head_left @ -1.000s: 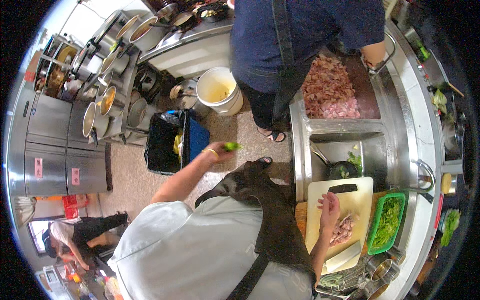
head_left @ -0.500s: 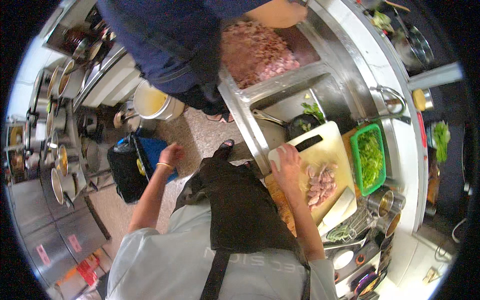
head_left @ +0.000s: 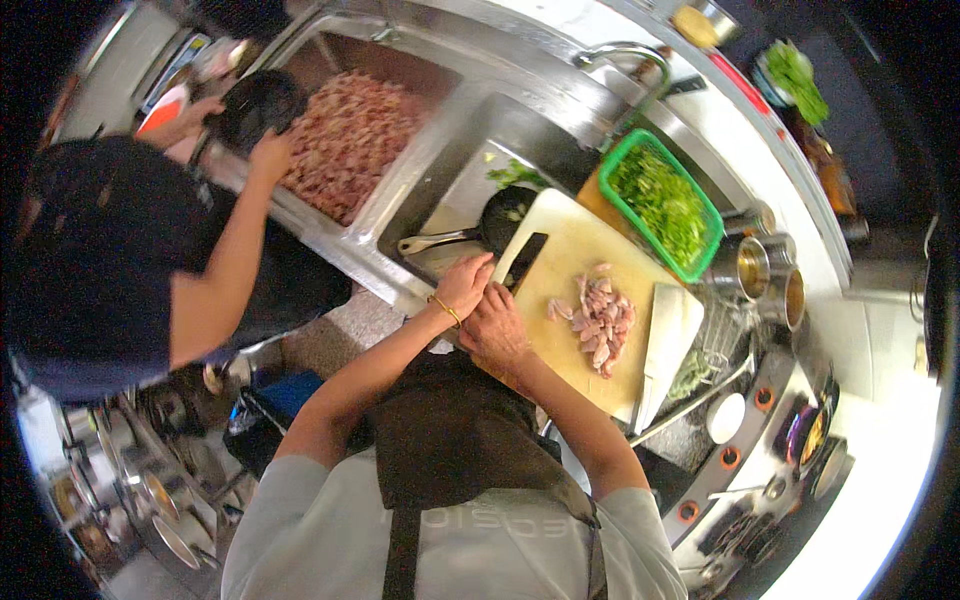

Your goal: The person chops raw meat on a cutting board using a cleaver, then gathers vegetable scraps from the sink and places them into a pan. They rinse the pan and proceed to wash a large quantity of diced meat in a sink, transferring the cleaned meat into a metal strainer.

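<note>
Your left hand [head_left: 464, 288] has joined your right hand [head_left: 496, 330] by the cream rectangular plastic board [head_left: 568, 250], perhaps steadying it; grips unclear.

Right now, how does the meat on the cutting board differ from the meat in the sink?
Amount: the board meat is a small pile, while the sink meat is a large heap.
Place: the board meat lies on a flat, pale cutting board; the sink meat sits inside a metal basin.
Shared: both are pinkish and in pieces.
</note>
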{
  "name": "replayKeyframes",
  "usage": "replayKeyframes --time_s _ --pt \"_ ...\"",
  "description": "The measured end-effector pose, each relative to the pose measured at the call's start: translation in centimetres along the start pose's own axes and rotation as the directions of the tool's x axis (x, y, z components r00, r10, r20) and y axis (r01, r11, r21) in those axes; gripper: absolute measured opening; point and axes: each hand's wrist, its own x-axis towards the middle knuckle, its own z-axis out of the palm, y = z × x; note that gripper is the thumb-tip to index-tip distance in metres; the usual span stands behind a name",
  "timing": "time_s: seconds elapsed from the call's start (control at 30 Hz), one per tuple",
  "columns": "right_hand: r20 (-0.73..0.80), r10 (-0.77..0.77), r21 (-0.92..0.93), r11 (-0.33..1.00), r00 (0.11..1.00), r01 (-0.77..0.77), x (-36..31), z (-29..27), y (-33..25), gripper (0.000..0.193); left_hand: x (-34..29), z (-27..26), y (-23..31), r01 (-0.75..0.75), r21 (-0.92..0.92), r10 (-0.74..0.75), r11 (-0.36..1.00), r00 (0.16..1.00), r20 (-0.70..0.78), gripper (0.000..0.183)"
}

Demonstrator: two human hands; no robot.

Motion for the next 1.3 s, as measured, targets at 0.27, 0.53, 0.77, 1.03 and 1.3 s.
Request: replayKeyframes --time_s 0.27,0.53,0.77,1.03,1.3 --pt "0.069 0.127 0.003 0.992 0.989 -0.128 -0.8 1.1 -0.2 0.053 2.1 2.0 -0.5 -0.002 -0.028 0.01 1.0 0.966 0.259 0.033" --pt "-0.221 0.393 0.069 0.919 0.893 -0.387 -2.2 -2.7 1.8 0.041 7.6 0.9 -9.6 0.046 0.312 -0.055 0.949 0.998 0.02 0.032" --pt "-0.252 0.588 0.092 0.805 0.768 -0.586 0.3 -3.3 0.6 0.042 15.3 2.6 -19.2 0.108 0.687 -0.642 0.718 0.485 0.594 0.058" --pt "-0.333 0.668 0.016 0.71 0.666 -0.704 2.2 -5.2 0.2 0.034 15.7 0.0 -16.2 0.983 0.173 -0.044 0.056 -0.171 0.984 0.028" --pt "-0.311 0.768 0.081 0.608 0.559 -0.79 5.5 -5.1 -2.0 0.032 13.7 -2.0 -13.0 0.922 -0.057 -0.224 0.384 0.153 0.963 0.021"
